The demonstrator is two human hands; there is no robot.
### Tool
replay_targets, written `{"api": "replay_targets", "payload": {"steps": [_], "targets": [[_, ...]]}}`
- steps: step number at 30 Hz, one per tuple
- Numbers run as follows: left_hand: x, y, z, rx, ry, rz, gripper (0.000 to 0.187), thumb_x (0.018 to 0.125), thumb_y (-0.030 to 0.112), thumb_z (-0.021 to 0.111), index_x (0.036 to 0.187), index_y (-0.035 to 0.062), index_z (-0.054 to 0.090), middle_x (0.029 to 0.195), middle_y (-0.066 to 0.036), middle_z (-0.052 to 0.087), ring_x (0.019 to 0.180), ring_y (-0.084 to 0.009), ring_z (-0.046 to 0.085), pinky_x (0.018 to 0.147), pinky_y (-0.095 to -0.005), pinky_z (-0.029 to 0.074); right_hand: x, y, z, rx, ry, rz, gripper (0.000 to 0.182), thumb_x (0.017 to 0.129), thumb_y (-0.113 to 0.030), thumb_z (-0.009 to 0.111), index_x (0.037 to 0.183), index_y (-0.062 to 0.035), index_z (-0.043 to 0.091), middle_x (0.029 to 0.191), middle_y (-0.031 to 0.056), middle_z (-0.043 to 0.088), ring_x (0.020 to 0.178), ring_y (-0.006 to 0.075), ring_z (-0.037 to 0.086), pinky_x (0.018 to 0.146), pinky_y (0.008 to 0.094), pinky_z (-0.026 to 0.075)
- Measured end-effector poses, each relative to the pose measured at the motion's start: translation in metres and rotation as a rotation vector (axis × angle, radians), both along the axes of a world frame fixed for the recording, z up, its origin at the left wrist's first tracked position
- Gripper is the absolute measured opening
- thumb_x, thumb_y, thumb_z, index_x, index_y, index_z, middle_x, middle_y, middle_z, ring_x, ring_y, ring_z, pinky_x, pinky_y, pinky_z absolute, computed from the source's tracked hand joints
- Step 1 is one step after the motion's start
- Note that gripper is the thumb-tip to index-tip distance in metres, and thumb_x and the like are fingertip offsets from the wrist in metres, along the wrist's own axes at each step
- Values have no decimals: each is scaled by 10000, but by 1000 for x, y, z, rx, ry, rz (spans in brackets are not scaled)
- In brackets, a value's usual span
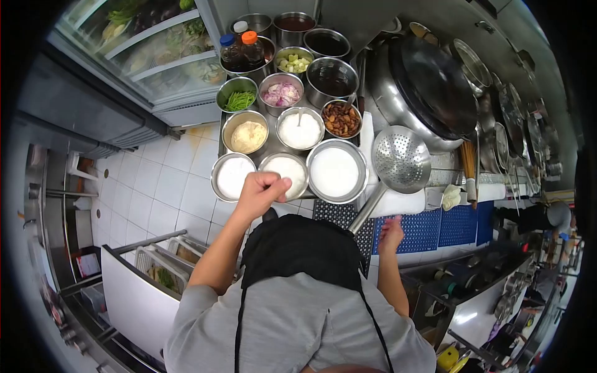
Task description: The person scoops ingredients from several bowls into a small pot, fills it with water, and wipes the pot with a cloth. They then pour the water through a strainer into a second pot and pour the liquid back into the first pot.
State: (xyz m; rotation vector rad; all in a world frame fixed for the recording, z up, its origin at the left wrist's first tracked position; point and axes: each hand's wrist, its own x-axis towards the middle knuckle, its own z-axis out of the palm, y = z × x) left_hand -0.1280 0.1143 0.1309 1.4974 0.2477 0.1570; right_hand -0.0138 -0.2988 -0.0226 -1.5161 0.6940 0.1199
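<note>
Over the middle front bowl of white granules (291,166), my left hand (264,194) is closed with its fingers curled; whatever they may hold is hidden. A bowl of white powder (232,178) stands to its left and a larger white-filled bowl (336,171) to its right. My right hand (390,234) hangs lower right with loosely bent fingers apart, holding nothing visible. It is near the handle of a perforated steel ladle (401,160), without touching it.
Behind are bowls of yellowish paste (249,136), chopped onion (282,94), green pieces (239,99) and fried brown pieces (341,118). Capped bottles (252,50) stand at the back. A dark wok (432,84) is right, an open drawer (140,298) lower left.
</note>
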Motion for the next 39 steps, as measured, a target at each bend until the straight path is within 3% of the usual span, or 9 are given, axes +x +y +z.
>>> {"api": "replay_targets", "payload": {"steps": [3, 8, 15, 22, 23, 29, 35, 36, 39], "targets": [[-19, -25, -1, -159, 214, -254, 316, 940, 180, 677, 672, 22, 623, 624, -33, 633, 558, -110, 598, 543, -267, 474, -11, -22, -52, -188, 215, 511, 332, 940, -360, 669, 756, -87, 623, 583, 8, 537, 462, 94, 480, 400, 249, 347], [-44, -63, -40, -218, 523, -529, 276, 955, 228, 652, 753, 39, 655, 671, -23, 651, 622, -100, 630, 579, -245, 503, -26, -79, -196, -435, -124, 1039, 278, 873, -299, 722, 783, -36, 725, 718, 76, 712, 605, 186, 640, 567, 344, 494], [-70, -141, -190, 134, 663, -399, 185, 905, 207, 639, 914, 30, 691, 828, -57, 694, 804, -168, 661, 728, -319, 519, 33, -65, -156, -651, 19, 1464, 240, 778, -278, 734, 871, -57, 749, 723, 129, 717, 672, 234, 698, 645, 392, 541], [-51, -131, -208, 305, 647, -496, 272, 929, 258, 651, 1009, 3, 702, 900, -83, 709, 855, -154, 637, 804, -319, 509, 39, -102, -145, -817, -90, 1095, 309, 704, -347, 763, 706, -46, 695, 712, 188, 680, 695, 369, 667, 668, 468, 530], [-45, -125, -216, 399, 695, -540, 342, 893, 325, 653, 1039, 22, 714, 975, -149, 720, 936, -253, 684, 835, -356, 519, 29, -107, -141, -824, -49, 1052, 312, 696, -349, 765, 707, -45, 695, 739, 190, 687, 720, 371, 670, 686, 478, 529], [-58, -67, -360, -31, 705, -827, 382, 1004, 312, 549, 1110, -33, 673, 1040, -96, 706, 976, -166, 644, 847, -304, 507, -87, -145, -109, -802, 416, 848, 363, 809, -358, 623, 931, -33, 730, 985, 243, 701, 962, 401, 680, 837, 506, 536], [-41, -74, -372, 105, 1049, -790, 405, 1020, 336, 530, 1129, -28, 669, 1049, -92, 705, 969, -169, 646, 842, -302, 507, -193, -169, -113, -413, 658, 428, 479, 929, -433, 556, 1091, -8, 708, 985, 241, 715, 864, 365, 711, 762, 473, 559], [-40, -81, -376, 133, 1088, -779, 409, 1023, 340, 526, 1132, -28, 669, 1050, -91, 705, 968, -169, 646, 841, -301, 506, -194, -164, -92, -387, 695, 313, 470, 944, -445, 555, 1029, -13, 719, 897, 194, 720, 881, 367, 722, 567, 446, 614], [-35, -105, -371, 73, 1134, -711, 420, 1032, 350, 512, 1149, -23, 666, 1051, -86, 705, 954, -167, 648, 840, -302, 506, -191, -184, -100, -346, 906, 307, 456, 926, -431, 572, 1071, -24, 716, 970, 215, 717, 906, 382, 714, 673, 470, 611]]}}
